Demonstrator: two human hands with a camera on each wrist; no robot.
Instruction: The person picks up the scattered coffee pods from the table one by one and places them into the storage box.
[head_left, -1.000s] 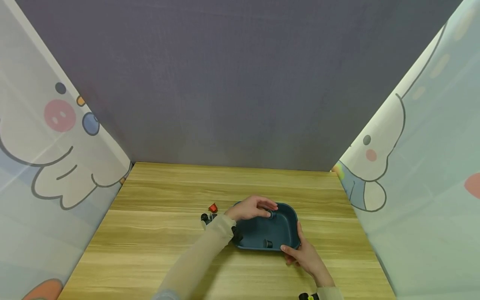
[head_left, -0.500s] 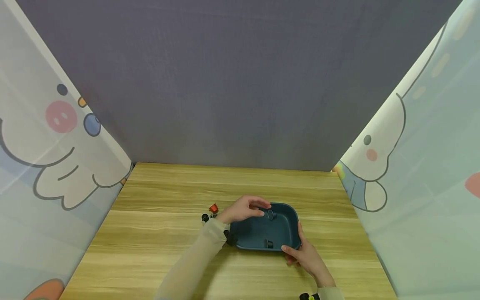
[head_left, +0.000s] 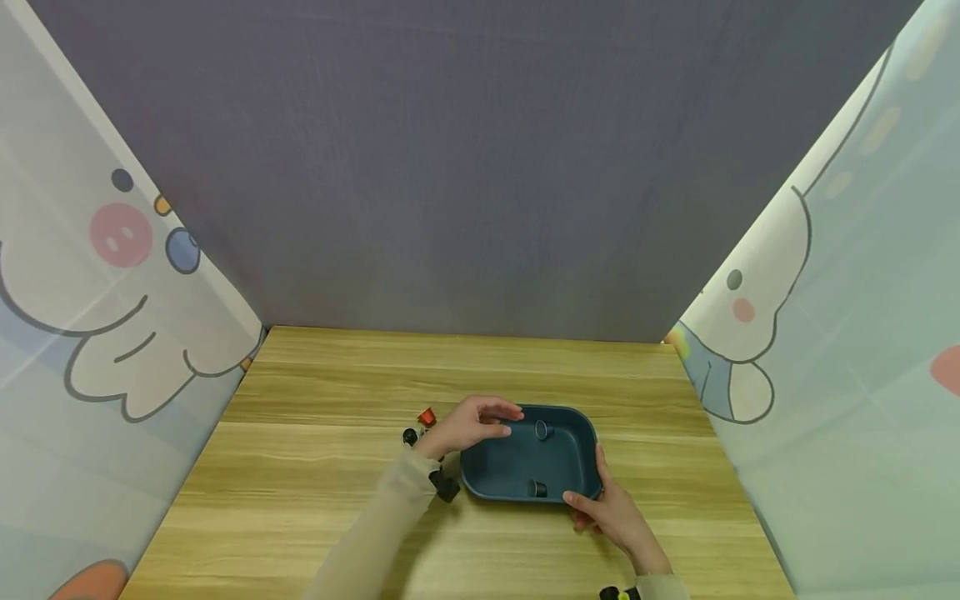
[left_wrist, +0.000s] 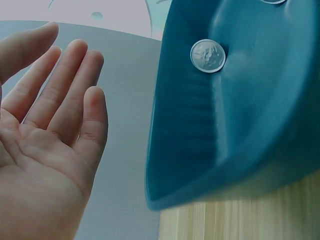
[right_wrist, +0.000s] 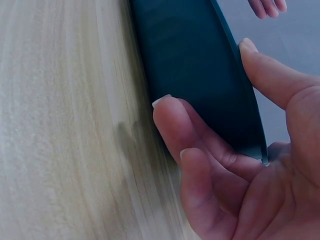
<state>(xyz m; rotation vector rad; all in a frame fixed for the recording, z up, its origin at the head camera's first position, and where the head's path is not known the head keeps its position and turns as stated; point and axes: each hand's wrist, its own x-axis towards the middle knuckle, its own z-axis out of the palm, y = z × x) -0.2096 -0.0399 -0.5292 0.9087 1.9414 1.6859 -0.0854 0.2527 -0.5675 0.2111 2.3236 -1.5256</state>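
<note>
A dark blue-green tray (head_left: 498, 468) stands on the table with two dark coffee capsules inside. One capsule (head_left: 543, 430) lies by its far wall, the other (head_left: 537, 488) by its near wall. My left hand (head_left: 467, 425) hovers over the tray's left end, palm facing in and fingers loosely extended, holding nothing. In the left wrist view a silver capsule lid (left_wrist: 208, 56) faces the camera. My right hand (head_left: 618, 518) grips the tray's near right corner, thumb on the rim and fingers below along the outer wall (right_wrist: 195, 60).
On the table left of the tray lies a red coffee capsule (head_left: 427, 417). A black, round-topped item (head_left: 410, 436) is beside it, partly hidden by my left wrist. A grey panel (head_left: 480, 208) closes off the back, with printed cloth walls (head_left: 847, 333) at both sides.
My left hand has drawn back leftward across the tray, uncovering the far capsule and the tray's left end. The right hand keeps its grip and the tray stays put.
</note>
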